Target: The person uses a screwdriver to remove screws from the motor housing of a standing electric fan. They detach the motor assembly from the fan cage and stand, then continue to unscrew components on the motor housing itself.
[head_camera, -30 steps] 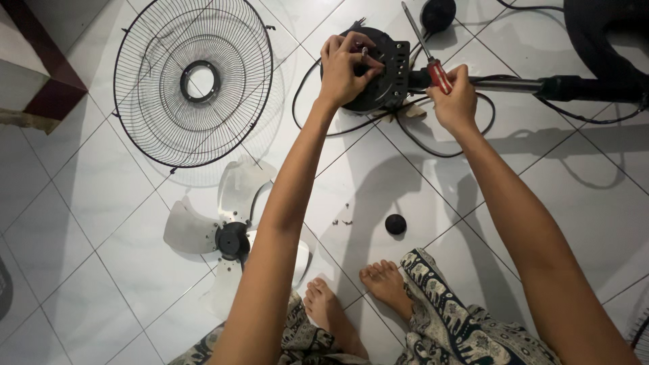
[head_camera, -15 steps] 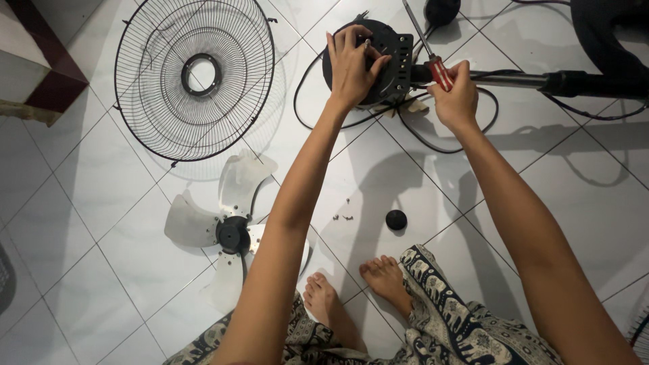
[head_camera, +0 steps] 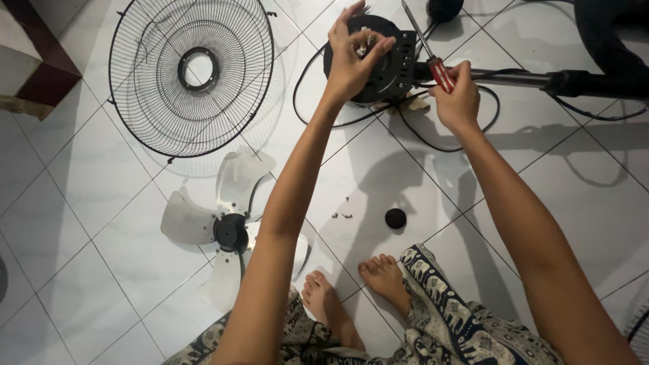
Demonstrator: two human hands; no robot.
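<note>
A black fan motor housing (head_camera: 389, 67) lies on the white tiled floor at the top, joined to a metal pole (head_camera: 514, 78). My left hand (head_camera: 351, 54) is over the housing, its fingertips pinched around a small metal part at the centre. My right hand (head_camera: 456, 98) grips a red-handled screwdriver (head_camera: 433, 57) and rests against the neck where the pole meets the housing. A black cable (head_camera: 419, 132) loops under the housing.
A round wire fan guard (head_camera: 189, 74) lies at the top left. A translucent fan blade (head_camera: 230, 230) with a black hub lies at the lower left. A black cap (head_camera: 395, 217) and small screws (head_camera: 341, 216) sit near my bare feet (head_camera: 358, 290).
My left hand has lifted its fingers from flat on the housing into a pinch at the centre. The right hand has stayed on the screwdriver.
</note>
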